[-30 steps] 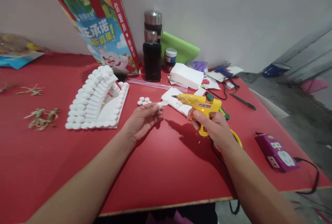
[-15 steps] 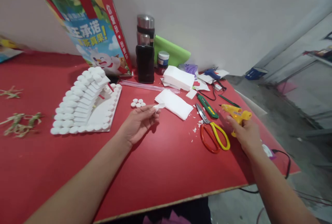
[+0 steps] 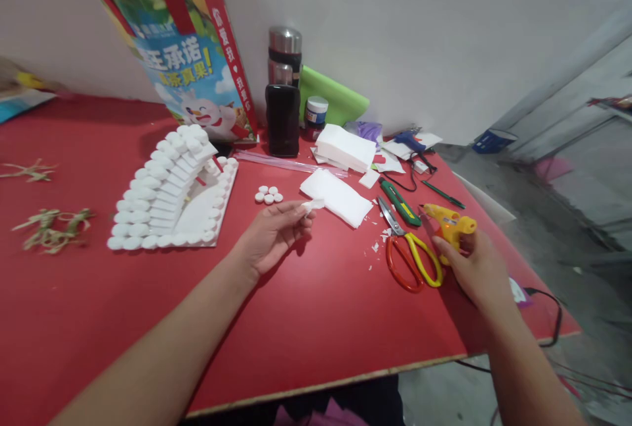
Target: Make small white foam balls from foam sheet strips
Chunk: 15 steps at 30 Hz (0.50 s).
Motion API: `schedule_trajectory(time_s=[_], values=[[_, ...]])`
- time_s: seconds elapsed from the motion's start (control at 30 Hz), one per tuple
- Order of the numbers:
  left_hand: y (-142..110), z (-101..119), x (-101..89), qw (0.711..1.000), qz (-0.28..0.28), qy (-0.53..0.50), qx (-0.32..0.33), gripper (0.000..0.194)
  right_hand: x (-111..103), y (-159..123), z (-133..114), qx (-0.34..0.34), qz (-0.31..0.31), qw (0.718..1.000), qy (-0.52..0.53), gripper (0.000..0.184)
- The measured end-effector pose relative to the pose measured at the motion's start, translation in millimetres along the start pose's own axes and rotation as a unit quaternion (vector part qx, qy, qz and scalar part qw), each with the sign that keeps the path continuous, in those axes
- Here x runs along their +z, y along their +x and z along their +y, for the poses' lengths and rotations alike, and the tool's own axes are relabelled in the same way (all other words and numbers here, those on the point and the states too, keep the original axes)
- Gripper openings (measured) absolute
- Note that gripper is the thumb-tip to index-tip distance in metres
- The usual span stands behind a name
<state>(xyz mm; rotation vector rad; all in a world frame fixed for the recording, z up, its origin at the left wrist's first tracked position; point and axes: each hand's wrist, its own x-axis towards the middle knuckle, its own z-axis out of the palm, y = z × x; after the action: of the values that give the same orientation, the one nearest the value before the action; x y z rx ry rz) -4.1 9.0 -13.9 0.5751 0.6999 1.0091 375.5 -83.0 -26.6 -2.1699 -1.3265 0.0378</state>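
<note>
My left hand (image 3: 276, 232) is closed in a pinch on a small white piece (image 3: 313, 205), held above the red table. Its exact kind is too small to tell. At the right, my right hand (image 3: 476, 271) is closed around the handle of a yellow glue gun (image 3: 447, 220), whose nozzle points left. Scissors (image 3: 411, 258) with one red and one yellow handle lie beside the gun. Just beyond them is a green utility knife (image 3: 399, 202). White folded sheets (image 3: 338, 197) lie near my left fingertips, with several white discs (image 3: 268, 195) to their left.
A white model (image 3: 168, 192) edged with rounded white pieces stands at left, near straw-like knotted figures (image 3: 49, 230). Behind are a printed bag (image 3: 197, 70), a black phone (image 3: 283, 120), a steel flask (image 3: 285, 44) and a blue glue gun (image 3: 411, 141). White scraps lie by the scissors.
The view has shifted slightly, moving most things rightward. My right hand and the yellow glue gun have come slightly lower, nearer the scissors. My left hand keeps its pinch on the white piece.
</note>
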Motion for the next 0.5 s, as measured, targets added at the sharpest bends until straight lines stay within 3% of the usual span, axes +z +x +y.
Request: schedule_trajectory(time_s=[0.07, 0.13, 0.2, 0.27, 0.37, 0.43, 0.5], values=[[-0.4, 0.3, 1.4, 1.0, -0.001, -0.004, -0.007, 0.022, -20.9, -17.8, -20.9, -0.059, 0.051, 0.995, -0.06, 0.067], [-1.0, 0.9, 3.0, 1.0, -0.007, -0.013, -0.016, 0.022, -40.6, -35.5, -55.6, -0.13, 0.193, 0.968, -0.093, 0.059], [-2.0, 1.7, 4.4, 0.999, -0.018, -0.027, -0.026, 0.022, -47.4, -46.1, -97.8, -0.16, 0.201, 0.966, -0.022, 0.038], [-3.5, 2.4, 5.6, 0.998, -0.03, -0.042, -0.035, 0.021, -35.1, -45.9, -138.4, -0.209, 0.061, 0.969, 0.116, 0.027], [-5.4, 3.0, 6.4, 0.997, -0.041, -0.057, -0.04, 0.019, 7.9, -30.7, -182.0, -0.189, -0.203, 0.917, 0.287, 0.035], [-5.8, 2.7, 6.1, 0.996, -0.046, -0.06, -0.037, 0.02, 37.2, -21.1, -196.4, -0.149, -0.311, 0.863, 0.37, 0.038], [-5.6, 1.6, 5.3, 0.996, -0.054, -0.061, -0.037, 0.019, 57.6, -18.1, -200.8, -0.105, -0.355, 0.818, 0.441, 0.039]])
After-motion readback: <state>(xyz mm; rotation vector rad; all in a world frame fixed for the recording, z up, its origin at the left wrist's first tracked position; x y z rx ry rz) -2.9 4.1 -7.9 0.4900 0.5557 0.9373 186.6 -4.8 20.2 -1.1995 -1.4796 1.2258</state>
